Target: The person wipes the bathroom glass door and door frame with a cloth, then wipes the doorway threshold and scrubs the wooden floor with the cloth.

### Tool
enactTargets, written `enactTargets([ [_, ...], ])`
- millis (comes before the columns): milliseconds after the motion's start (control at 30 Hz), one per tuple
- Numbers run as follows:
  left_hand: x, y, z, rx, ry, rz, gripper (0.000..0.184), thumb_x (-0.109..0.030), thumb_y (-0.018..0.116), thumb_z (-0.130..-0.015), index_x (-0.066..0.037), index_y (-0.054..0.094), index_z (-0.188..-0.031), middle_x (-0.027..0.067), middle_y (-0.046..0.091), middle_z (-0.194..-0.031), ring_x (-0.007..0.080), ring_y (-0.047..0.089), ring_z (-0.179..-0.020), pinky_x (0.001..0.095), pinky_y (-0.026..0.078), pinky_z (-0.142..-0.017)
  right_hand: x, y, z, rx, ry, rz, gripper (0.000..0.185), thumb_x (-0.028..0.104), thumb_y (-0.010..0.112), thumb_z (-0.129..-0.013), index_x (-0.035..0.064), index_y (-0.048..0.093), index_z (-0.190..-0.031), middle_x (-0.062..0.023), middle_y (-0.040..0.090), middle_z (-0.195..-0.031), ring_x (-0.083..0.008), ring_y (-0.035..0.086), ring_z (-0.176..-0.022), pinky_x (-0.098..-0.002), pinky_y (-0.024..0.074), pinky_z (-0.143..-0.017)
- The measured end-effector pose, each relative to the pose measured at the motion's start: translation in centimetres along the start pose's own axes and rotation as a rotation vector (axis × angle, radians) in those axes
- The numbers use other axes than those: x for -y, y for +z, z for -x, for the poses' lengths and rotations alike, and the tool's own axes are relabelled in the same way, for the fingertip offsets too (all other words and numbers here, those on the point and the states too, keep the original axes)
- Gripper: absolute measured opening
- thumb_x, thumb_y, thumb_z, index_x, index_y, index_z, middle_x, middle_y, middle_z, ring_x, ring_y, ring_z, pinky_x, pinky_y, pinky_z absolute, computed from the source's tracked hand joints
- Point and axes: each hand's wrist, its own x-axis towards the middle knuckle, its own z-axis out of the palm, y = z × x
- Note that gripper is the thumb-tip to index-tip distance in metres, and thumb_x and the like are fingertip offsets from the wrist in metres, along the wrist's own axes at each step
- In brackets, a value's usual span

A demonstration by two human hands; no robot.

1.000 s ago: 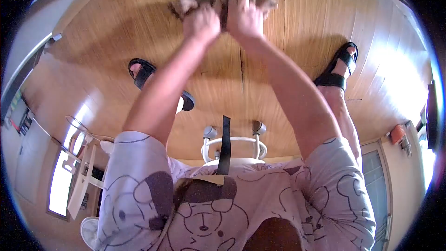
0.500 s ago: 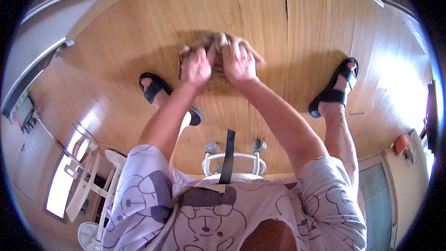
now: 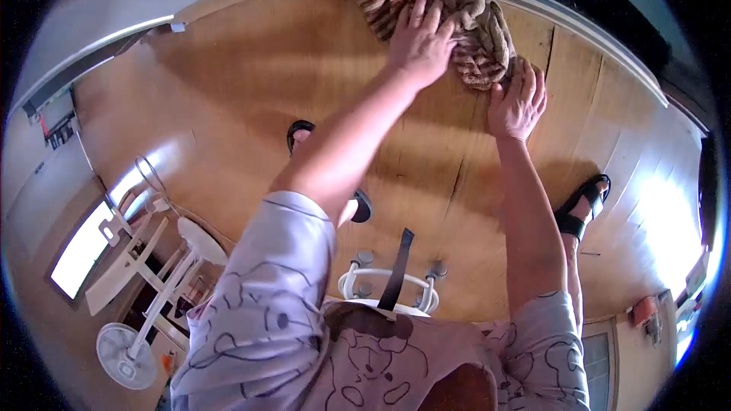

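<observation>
A bunched, brown striped cloth (image 3: 483,38) lies on the wooden floor (image 3: 251,68), close to the raised sill at the top of the view. My left hand (image 3: 422,42) rests on the cloth's left part with its fingers spread. At the cloth's lower right edge is my right hand (image 3: 518,103), its fingers stretched out and touching the cloth or the floor beside it; the exact contact is unclear.
The sill (image 3: 533,7) runs along the top. My sandalled feet stand either side, one sandal (image 3: 585,205) at the right. A white wheeled stool frame (image 3: 388,278) is below me. A white fan (image 3: 127,354) and a white rack stand at the lower left.
The cloth and both hands have moved away from my body to the sill. My hands have spread apart, their fingers opening, and the cloth lies looser. The view has shifted too.
</observation>
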Motion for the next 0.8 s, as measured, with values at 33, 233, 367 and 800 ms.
enactTargets([
  [33,2.0,0.3,0.6,-0.015,0.024,0.018,0.040,-0.024,0.048,-0.090,-0.011,0.048,-0.128,0.0181,0.030,-0.143,0.0375,0.016,-0.136,0.0476,0.017,-0.111,0.1,-0.2,-0.1,-0.015,0.005,-0.037,0.062,0.041,0.052,-0.083,0.0056,0.040,-0.133,-0.0071,0.034,-0.138,-0.0302,0.025,-0.132,-0.0467,0.0213,-0.106],
  [233,23.3,0.8,8.7,-0.263,-0.181,-0.080,0.049,-0.021,0.054,-0.081,-0.006,0.047,-0.127,0.0183,0.036,-0.138,0.0368,0.031,-0.128,0.0468,0.023,-0.108,0.2,0.2,0.1,0.047,0.006,0.020,0.067,0.038,0.055,-0.082,0.0087,0.034,-0.138,-0.0068,0.030,-0.142,-0.0317,0.022,-0.134,-0.0471,0.0184,-0.108],
  [367,38.4,-3.3,11.5,-0.194,-0.662,-0.056,0.055,-0.032,0.043,-0.088,-0.016,0.030,-0.140,0.0181,0.025,-0.145,0.0337,0.022,-0.135,0.0506,0.022,-0.108,-0.2,0.6,0.4,0.072,0.015,0.060,0.069,0.039,0.054,-0.083,0.0073,0.031,-0.140,-0.0070,0.027,-0.145,-0.0335,0.020,-0.135,-0.0480,0.0160,-0.109],
  [800,7.4,-1.2,1.5,-0.070,-0.380,-0.115,0.067,-0.026,0.050,-0.081,0.007,0.029,-0.136,0.0260,0.021,-0.144,0.0454,0.012,-0.134,0.0546,0.012,-0.109,-0.4,1.0,0.4,0.068,0.010,0.113,0.072,0.047,0.048,-0.085,0.0066,0.027,-0.141,-0.0091,0.025,-0.145,-0.0335,0.020,-0.134,-0.0486,0.0155,-0.109],
])
